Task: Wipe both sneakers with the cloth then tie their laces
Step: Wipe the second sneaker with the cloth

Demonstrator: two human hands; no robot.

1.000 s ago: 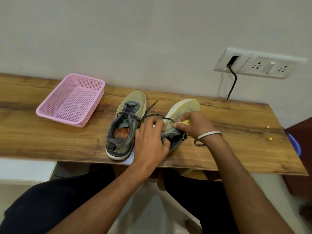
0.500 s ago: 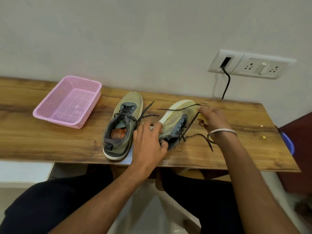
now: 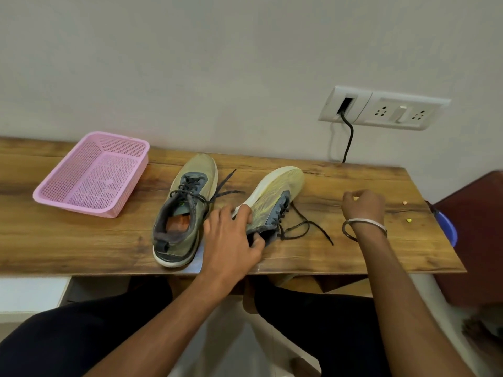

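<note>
Two olive-green mesh sneakers with white soles are being shown on a long wood-grain surface (image 3: 81, 240), toes pointing at a pale wall. One upright sneaker (image 3: 182, 210) is sitting near the front edge, its dark laces (image 3: 217, 190) trailing loose to its right. One tilted sneaker (image 3: 275, 202) is lying just beside it, rolled onto its side, with its own dark laces (image 3: 304, 227) spilling untied across the wood.

One left hand (image 3: 231, 238) is gripping the tilted sneaker at the heel collar, fingers curled over the rim. One right hand (image 3: 363, 204) is being held well apart from both sneakers, fingers curled inward; a tiny yellowish scrap seems to be pinched at the fingertips, though it is too small to be identified. Two thin bangles (image 3: 364, 227) are being worn at that wrist.

A pale edge, possibly the cloth (image 3: 198, 263), is peeking out between the upright sneaker and the left wrist; it cannot be told for certain.

Both pairs of laces are judged to be still untied. With the tilted sneaker steadied by one hand only, it is likely to roll or slide toward the front edge if a lace is pulled sideways. Loose lace ends could be snagged by a wrist and dragged.

One pink perforated plastic basket (image 3: 92, 172) is resting at the left. One white wall socket plate (image 3: 383, 108) with one black cable (image 3: 348, 140) is mounted above. Two small crumbs are lying at the far right.
</note>
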